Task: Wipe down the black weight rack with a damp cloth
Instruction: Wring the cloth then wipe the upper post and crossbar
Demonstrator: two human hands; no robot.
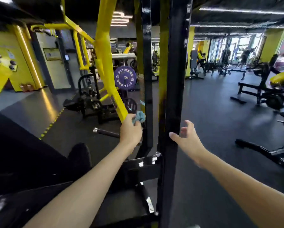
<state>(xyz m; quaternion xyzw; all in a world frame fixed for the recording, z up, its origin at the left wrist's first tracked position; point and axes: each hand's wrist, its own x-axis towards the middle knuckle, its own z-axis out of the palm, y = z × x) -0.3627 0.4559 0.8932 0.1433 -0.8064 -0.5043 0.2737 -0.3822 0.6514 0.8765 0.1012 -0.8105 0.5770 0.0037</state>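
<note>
Fingers (136,125) of my left hand (131,131) are gripping the cloth (140,116) against the rack (174,79) post, right hand (187,139) is hanging loose beside it, so I'm judging I'm mid-wipe and probably needing a firm upward slide next.

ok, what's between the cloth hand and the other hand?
Head view: two black rack uprights. The thinner upright stands beside the cloth in the left hand; the thicker upright stands at the open right hand.
</note>
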